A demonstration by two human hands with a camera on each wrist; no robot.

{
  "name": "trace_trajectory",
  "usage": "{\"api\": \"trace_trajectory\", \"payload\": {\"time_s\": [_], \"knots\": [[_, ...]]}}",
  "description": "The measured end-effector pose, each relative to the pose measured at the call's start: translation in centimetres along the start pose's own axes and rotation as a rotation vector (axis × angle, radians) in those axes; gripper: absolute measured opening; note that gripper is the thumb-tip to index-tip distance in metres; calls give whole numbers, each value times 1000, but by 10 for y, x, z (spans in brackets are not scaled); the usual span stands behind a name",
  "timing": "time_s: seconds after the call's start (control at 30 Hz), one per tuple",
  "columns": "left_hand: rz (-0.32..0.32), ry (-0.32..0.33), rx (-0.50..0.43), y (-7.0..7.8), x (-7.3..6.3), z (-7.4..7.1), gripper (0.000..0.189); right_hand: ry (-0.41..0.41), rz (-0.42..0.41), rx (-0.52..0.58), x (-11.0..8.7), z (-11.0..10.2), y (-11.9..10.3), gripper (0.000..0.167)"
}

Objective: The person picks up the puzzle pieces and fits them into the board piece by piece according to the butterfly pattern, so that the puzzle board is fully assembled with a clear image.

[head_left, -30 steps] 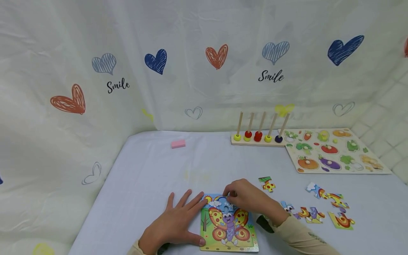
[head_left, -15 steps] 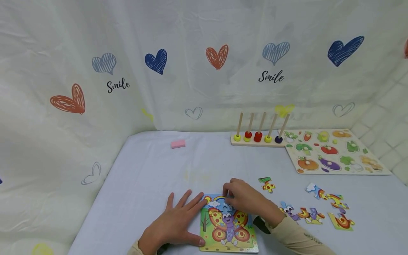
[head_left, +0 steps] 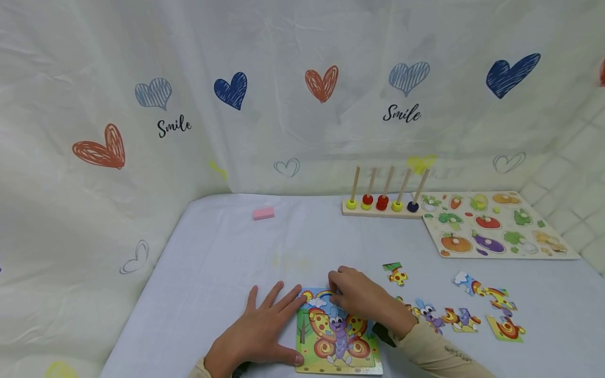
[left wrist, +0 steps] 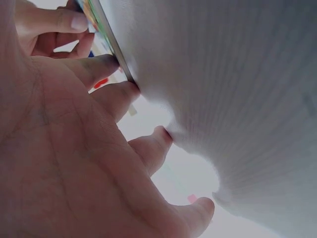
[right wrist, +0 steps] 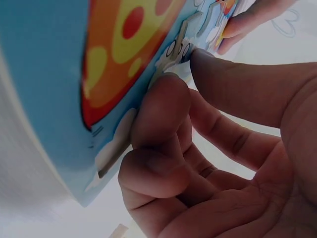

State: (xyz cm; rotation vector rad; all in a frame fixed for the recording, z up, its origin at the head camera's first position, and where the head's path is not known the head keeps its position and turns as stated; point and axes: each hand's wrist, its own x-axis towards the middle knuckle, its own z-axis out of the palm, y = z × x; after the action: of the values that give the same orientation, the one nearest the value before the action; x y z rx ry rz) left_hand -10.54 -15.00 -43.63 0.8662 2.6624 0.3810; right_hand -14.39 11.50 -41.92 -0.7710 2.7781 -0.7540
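A square butterfly jigsaw puzzle [head_left: 340, 369] lies on the table at the front centre in the head view. My left hand [head_left: 262, 331] is spread flat along its left side, with fingertips and thumb at the board's edge. In the left wrist view, the straight fingers [left wrist: 116, 99] meet that edge. Over the top right of the picture, my right hand [head_left: 366, 296] has its fingers curled. In the right wrist view, its thumb and forefinger pinch a puzzle piece with a white cloud [right wrist: 117, 139], which sits slightly raised in the board. The fingers cover much of it.
Several loose puzzle pieces [head_left: 465, 319] lie to the right, one pair [head_left: 396, 274] above the right forearm. Behind stand a peg stacker with beads [head_left: 382, 210] and a vegetable knob board [head_left: 501, 231]. A pink block [head_left: 263, 213] lies at the back left.
My right hand has shifted slightly left over the puzzle's top edge, uncovering more of the loose pieces beside the forearm. The left hand stays in place.
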Motion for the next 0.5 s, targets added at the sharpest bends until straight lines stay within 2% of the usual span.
{"api": "trace_trajectory", "payload": {"time_s": [0.2,0.5], "knots": [[-4,-4,0,0,1,0,112,-4,20,12,0,-1,-1,21],[6,-20,-2,-1,3,0,101,-15,28,62,-1,-3,4,16]]}}
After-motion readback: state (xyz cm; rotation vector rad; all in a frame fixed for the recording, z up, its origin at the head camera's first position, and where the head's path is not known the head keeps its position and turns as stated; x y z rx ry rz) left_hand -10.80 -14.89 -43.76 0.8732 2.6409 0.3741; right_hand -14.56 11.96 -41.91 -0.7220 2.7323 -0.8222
